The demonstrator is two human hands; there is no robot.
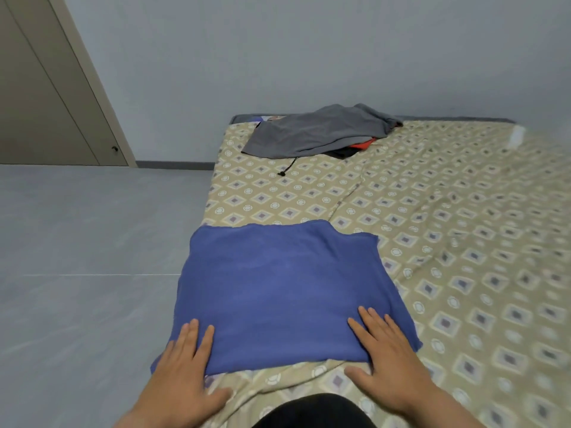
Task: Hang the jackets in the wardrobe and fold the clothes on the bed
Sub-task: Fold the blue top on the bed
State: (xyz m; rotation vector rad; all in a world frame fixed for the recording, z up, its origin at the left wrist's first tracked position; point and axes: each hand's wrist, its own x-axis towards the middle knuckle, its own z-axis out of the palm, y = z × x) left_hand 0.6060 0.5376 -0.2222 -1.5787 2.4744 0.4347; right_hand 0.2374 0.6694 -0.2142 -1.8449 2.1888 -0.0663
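Blue folded cloth (278, 288) lies at the edge of the patterned bed (463, 242), so my flat, spread fingers (375, 325) could push it off.

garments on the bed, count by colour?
Blue garment: 1
Grey garment: 1
Orange-red garment: 1, mostly hidden under the grey
Black garment: 1, mostly hidden under the grey
Total: 4 showing; more may lie hidden under the grey one.
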